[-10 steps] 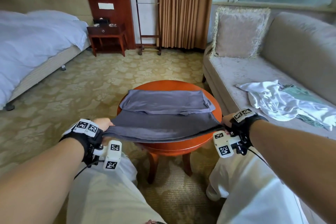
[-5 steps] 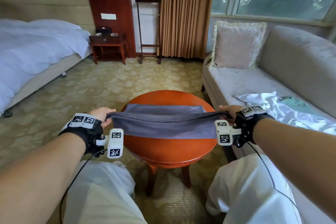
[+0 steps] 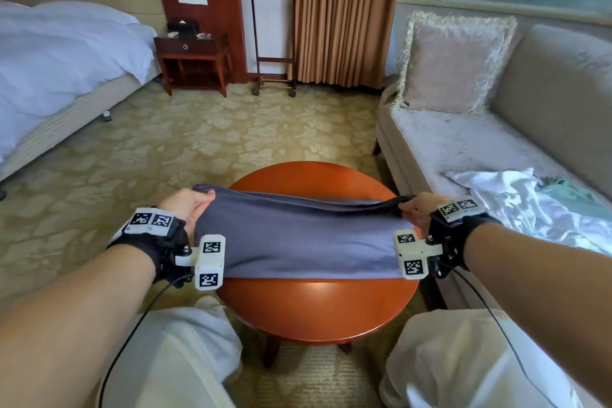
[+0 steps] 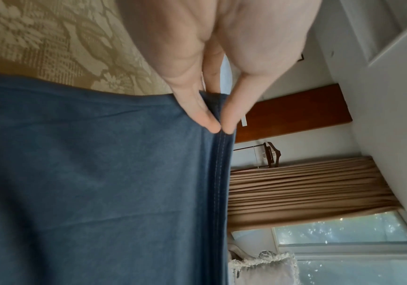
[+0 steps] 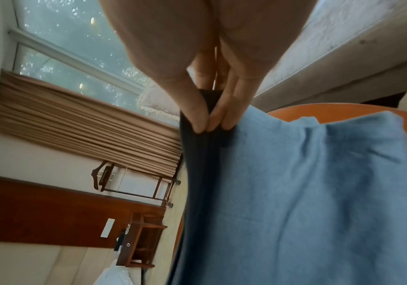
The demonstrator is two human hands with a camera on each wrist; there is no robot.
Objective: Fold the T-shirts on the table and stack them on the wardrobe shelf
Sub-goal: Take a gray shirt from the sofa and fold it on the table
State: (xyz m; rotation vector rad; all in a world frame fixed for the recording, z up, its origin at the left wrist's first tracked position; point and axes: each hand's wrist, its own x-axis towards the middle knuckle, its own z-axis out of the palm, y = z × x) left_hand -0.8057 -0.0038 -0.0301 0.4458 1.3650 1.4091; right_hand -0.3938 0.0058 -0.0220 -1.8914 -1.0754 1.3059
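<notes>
Both hands pinch the grey-blue T-shirt [image 3: 308, 242] at its far edge: left hand [image 3: 185, 209] on the left corner, right hand [image 3: 418, 210] on the right, thumb against fingertips [image 4: 211, 125]. Shirt spans the round table [image 3: 318, 311], near edge resting on the wood.

Risk: layers slipping out of the pinch, or one hand leading, so the fold lands skewed. Glossy tabletop may let the resting edge slide.

Fabric is soft matte knit, stitched hem. More garments [image 3: 516, 199] lie crumpled on the sofa [image 3: 440, 139].

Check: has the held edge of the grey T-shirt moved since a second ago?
Yes. Both hands carried the grey T-shirt edge from the round table near rim toward its far side.
</notes>
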